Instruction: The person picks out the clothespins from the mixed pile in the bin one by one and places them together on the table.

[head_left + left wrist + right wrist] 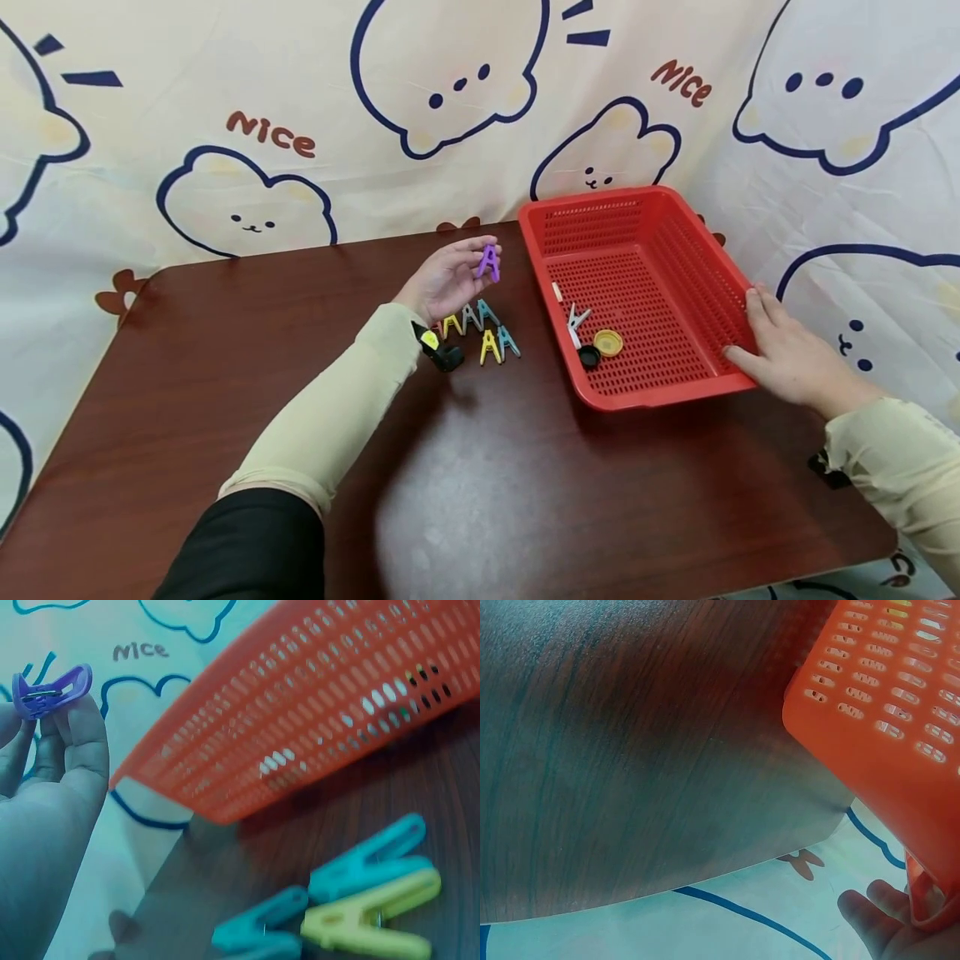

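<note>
My left hand (pixel 453 275) pinches a purple clothespin (pixel 489 262) between thumb and fingertips, above the table just left of the red basket (pixel 656 398). In the left wrist view the purple clothespin (pixel 51 694) shows its metal spring. Below that hand stand several clothespins: a yellow clothespin (pixel 490 347) and a blue clothespin (pixel 507 342) in front, with a grey clothespin (pixel 470 318) and others behind. My right hand (pixel 795 358) grips the basket's right rim, thumb on the inner side; in the right wrist view its fingers (pixel 870 915) are by the rim's outside.
Inside the basket along its left side lie a pale clothespin (pixel 577 321), a yellow round lid (pixel 608 342), a black round cap (pixel 589 357) and a small white piece (pixel 557 292). A printed cloth (pixel 420 192) hangs behind the brown table (pixel 225 375).
</note>
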Demonstrator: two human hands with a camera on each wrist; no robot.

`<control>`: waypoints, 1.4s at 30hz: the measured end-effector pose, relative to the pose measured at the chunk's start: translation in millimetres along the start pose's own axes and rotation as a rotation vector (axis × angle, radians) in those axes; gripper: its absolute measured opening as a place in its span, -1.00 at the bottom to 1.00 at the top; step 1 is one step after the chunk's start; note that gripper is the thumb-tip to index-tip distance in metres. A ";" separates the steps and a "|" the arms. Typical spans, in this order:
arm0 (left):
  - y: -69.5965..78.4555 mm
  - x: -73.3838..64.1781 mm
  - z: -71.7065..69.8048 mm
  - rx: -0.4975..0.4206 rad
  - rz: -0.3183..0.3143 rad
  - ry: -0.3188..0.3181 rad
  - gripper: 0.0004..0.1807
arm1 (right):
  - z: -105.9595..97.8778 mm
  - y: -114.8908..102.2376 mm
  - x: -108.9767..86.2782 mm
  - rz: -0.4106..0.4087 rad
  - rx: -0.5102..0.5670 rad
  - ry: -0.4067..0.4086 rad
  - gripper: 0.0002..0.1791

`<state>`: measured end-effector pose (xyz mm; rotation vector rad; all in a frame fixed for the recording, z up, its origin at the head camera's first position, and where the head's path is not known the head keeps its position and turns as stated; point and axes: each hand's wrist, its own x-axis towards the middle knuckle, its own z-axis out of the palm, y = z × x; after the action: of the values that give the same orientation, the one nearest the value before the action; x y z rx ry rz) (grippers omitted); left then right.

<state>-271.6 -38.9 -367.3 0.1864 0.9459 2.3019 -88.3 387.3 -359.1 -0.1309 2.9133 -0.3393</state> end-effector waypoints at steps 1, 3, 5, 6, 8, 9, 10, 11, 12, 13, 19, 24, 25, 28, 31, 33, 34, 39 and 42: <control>1.3 -2.8 -3.4 -0.004 -0.002 0.004 -0.61 | 0.1 -0.1 0.1 -0.004 -0.005 0.005 0.00; 3.0 -8.6 -9.7 -0.001 -0.005 0.017 -0.62 | 0.4 -0.3 0.3 -0.006 -0.013 0.010 0.00; 4.0 -14.5 -15.3 0.001 -0.010 0.028 -0.62 | 1.0 0.0 0.6 -0.007 -0.015 0.010 0.00; 4.2 -17.5 -17.6 0.005 -0.013 0.030 -0.62 | 1.1 0.2 0.8 -0.005 -0.014 0.007 -0.01; 3.7 -22.9 -22.1 0.014 -0.018 0.035 -0.63 | 1.0 0.4 0.9 0.001 -0.012 0.002 -0.01; 3.2 -25.7 -24.3 0.021 -0.022 0.036 -0.63 | 0.8 0.6 1.1 0.004 -0.010 0.002 -0.01; 2.5 -28.7 -26.3 0.034 -0.024 0.036 -0.64 | 0.6 1.1 1.2 0.003 -0.010 0.000 -0.01; 1.6 -31.6 -28.1 0.046 -0.027 0.038 -0.63 | 0.4 1.2 1.4 0.005 -0.007 0.000 -0.01; 0.6 -34.3 -30.0 0.059 -0.029 0.041 -0.63 | 0.2 1.6 1.6 0.006 -0.007 0.000 -0.02; -0.4 -37.3 -32.0 0.072 -0.031 0.047 -0.63 | 0.1 2.0 1.8 0.007 -0.005 0.000 -0.02; -5.4 -55.5 -44.6 0.077 -0.058 0.057 -0.58 | 0.3 3.2 2.6 0.010 0.000 -0.002 -0.03; -11.9 -66.0 -52.5 0.088 -0.094 0.045 -0.61 | 0.9 4.0 3.0 0.008 0.009 0.009 -0.03; -13.9 -67.5 -53.7 0.101 -0.099 0.054 -0.62 | 1.3 4.3 3.2 0.006 0.012 0.013 -0.03; -20.3 -70.7 -57.0 0.152 -0.119 0.097 -0.69 | 2.5 4.9 4.1 0.001 0.016 0.022 -0.03; -26.4 -71.6 -58.5 0.233 -0.152 0.160 -0.65 | 3.8 6.0 5.0 -0.006 0.014 0.026 -0.03; -29.9 -71.3 -58.5 0.292 -0.173 0.199 -0.60 | 5.0 6.3 5.0 -0.005 0.017 0.028 -0.03; -31.3 -71.0 -58.4 0.323 -0.182 0.215 -0.58 | 5.5 6.6 4.9 -0.007 0.018 0.030 -0.03; -35.0 -69.4 -58.1 0.420 -0.200 0.263 -0.59 | 5.8 7.3 4.0 0.004 0.019 0.027 -0.03; -35.7 -69.8 -57.8 0.460 -0.202 0.265 -0.59 | 4.8 7.3 4.1 0.011 0.014 0.020 -0.03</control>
<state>-218.9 -95.8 -426.3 -0.0264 1.5494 1.9259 -91.7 392.9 -366.1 -0.1093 2.9297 -0.3608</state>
